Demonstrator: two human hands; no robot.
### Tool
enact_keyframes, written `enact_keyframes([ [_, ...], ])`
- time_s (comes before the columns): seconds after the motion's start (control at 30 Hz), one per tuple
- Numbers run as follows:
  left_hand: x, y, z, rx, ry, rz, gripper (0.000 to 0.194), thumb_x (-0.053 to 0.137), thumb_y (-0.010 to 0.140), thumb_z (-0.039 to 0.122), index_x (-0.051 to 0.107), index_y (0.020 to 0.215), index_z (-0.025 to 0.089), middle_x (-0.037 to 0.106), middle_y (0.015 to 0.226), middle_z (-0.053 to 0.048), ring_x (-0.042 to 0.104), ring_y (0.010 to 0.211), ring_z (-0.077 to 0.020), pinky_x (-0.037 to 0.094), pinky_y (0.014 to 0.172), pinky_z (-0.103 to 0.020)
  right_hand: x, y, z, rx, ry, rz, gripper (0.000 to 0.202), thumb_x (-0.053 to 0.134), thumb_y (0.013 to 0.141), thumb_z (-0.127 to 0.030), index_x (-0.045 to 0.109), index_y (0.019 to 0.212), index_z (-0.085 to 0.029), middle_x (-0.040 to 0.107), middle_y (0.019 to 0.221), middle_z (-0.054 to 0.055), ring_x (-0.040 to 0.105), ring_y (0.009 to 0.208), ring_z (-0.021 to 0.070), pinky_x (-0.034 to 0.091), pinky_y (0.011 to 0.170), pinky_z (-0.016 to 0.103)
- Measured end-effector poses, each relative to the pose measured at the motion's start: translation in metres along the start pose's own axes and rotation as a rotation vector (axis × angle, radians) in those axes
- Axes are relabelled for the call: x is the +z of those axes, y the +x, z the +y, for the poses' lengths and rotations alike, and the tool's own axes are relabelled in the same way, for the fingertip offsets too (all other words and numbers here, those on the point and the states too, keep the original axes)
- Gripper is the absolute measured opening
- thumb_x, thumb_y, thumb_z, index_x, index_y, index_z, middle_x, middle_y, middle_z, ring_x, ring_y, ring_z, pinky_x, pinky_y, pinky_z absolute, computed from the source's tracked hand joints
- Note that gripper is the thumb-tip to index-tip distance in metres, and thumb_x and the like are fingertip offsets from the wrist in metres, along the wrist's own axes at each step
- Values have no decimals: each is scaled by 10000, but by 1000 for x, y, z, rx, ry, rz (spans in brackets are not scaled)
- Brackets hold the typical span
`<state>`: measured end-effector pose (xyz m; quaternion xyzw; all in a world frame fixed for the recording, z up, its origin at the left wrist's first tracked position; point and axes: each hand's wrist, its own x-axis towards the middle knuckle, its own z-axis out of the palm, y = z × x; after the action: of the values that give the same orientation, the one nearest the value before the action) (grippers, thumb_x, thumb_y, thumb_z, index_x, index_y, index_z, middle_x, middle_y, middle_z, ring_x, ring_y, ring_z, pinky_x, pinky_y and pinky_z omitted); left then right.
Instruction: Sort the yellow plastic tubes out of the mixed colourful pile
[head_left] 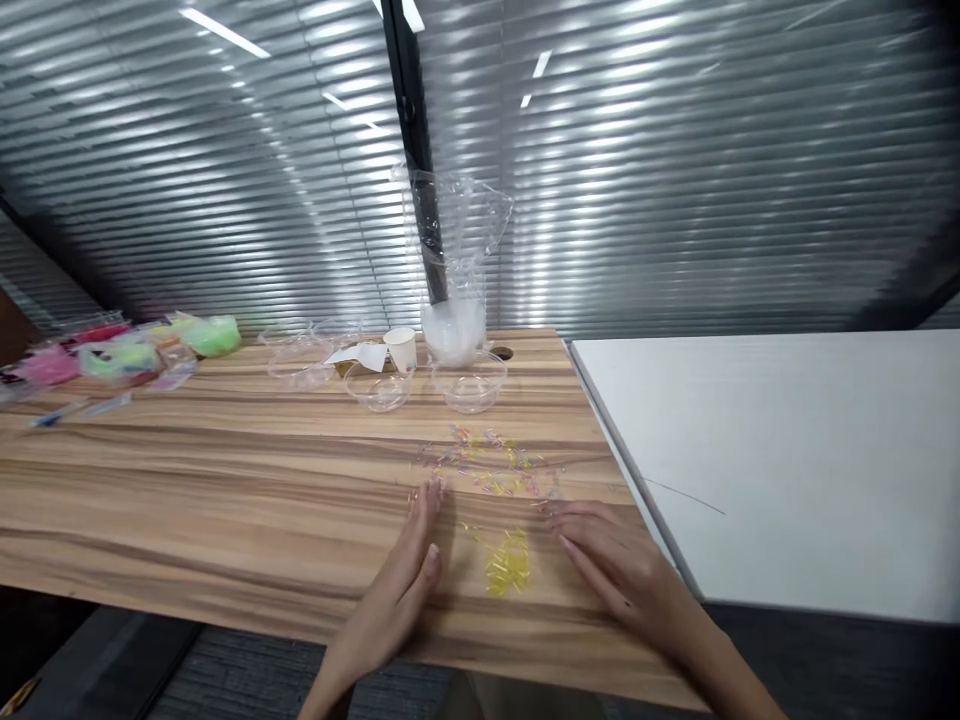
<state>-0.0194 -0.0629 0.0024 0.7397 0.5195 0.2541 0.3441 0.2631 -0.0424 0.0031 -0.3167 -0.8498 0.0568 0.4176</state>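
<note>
My left hand (401, 585) rests on its edge on the wood-grain table, fingers together and stretched out, fingertips at the left side of some scattered small pieces. Those mixed pink, yellow and clear pieces (499, 465) lie loosely spread beyond both hands. Between my hands sits a small pile of yellow pieces (508, 563), touched by neither. At the right, my right hand (619, 560) is low over the table with its fingers extended, the tips near the right edge of the scatter. Whether a tiny piece lies under those fingertips is too small to tell.
Two clear bowls (470, 385) stand behind the scatter, with a paper cup (401, 350) and a clear bag holding something white (455, 330). Colourful bags (120, 355) lie at the far left. A white table (787, 460) adjoins at the right, a thin strand on it.
</note>
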Motion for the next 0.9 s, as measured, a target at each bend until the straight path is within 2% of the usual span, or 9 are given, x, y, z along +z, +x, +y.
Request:
enact_keyframes([
  [0.17, -16, -10, -19, 33, 173, -38, 612, 224, 999, 454, -132, 1477, 315, -33, 1556, 9, 12, 1425, -221, 129, 1157, -478, 0, -3, 3, -24, -60, -35, 229, 437, 918, -97, 618, 1039, -167, 681, 1006, 82, 620, 1019, 197, 557, 848, 316],
  [0.3, -27, -2, -37, 117, 435, 18, 691, 278, 997, 434, -207, 1460, 268, -66, 1555, -55, 38, 1426, -260, 189, 1145, -503, 4, -5, 7, -11, -112, -91, 315, 435, 936, -135, 553, 1226, -166, 643, 1154, 93, 593, 1093, 208, 539, 905, 347],
  [0.43, -37, 13, -29, 338, 578, -139, 688, 331, 993, 405, -118, 1488, 240, 9, 1559, -59, 55, 1428, -259, 167, 1163, -470, 10, 9, 3, -50, -108, -237, 345, 406, 968, -193, 506, 1297, -161, 607, 1227, 94, 576, 1128, 207, 507, 961, 378],
  [0.53, -43, 28, -25, 409, 557, -195, 671, 327, 989, 422, -79, 1496, 253, 24, 1560, -31, 78, 1431, -232, 146, 1178, -420, 15, 33, -4, -129, -74, -389, 328, 368, 988, -220, 546, 1257, -162, 602, 1237, 87, 566, 1143, 201, 487, 984, 378],
  [0.6, -49, 42, -29, 397, 521, -143, 651, 279, 991, 440, -71, 1499, 233, 47, 1561, -36, 89, 1433, -223, 114, 1184, -418, 20, 52, -8, -140, -77, -439, 349, 329, 1000, -223, 534, 1271, -143, 572, 1274, 107, 539, 1178, 209, 467, 1003, 395],
  [0.73, -62, 78, -50, 363, 469, 57, 605, 181, 997, 452, -33, 1505, 202, 106, 1559, -65, 112, 1433, -215, 59, 1178, -457, 40, 85, -3, -169, -29, -509, 391, 274, 1011, -238, 441, 1347, -128, 488, 1357, 142, 443, 1274, 227, 414, 1041, 438],
  [0.77, -65, 87, -56, 347, 460, 78, 617, 202, 994, 462, -15, 1506, 194, 99, 1560, -71, 100, 1435, -216, 65, 1177, -455, 47, 90, 1, -145, -26, -516, 397, 277, 1014, -265, 416, 1362, -133, 460, 1381, 141, 404, 1304, 233, 395, 1054, 446],
  [0.83, -66, 105, -64, 322, 436, 38, 630, 208, 992, 469, 17, 1506, 159, 86, 1560, -92, 81, 1436, -213, 109, 1176, -435, 61, 96, 11, -91, -33, -510, 418, 285, 1018, -332, 374, 1384, -152, 412, 1420, 126, 332, 1348, 242, 341, 1087, 459],
  [0.9, -64, 119, -68, 277, 430, 141, 645, 214, 989, 473, 39, 1503, 124, 90, 1556, -122, 79, 1436, -227, 99, 1174, -452, 73, 98, 19, -62, -34, -511, 436, 273, 1019, -352, 344, 1396, -146, 403, 1421, 136, 336, 1344, 244, 315, 1098, 458],
])
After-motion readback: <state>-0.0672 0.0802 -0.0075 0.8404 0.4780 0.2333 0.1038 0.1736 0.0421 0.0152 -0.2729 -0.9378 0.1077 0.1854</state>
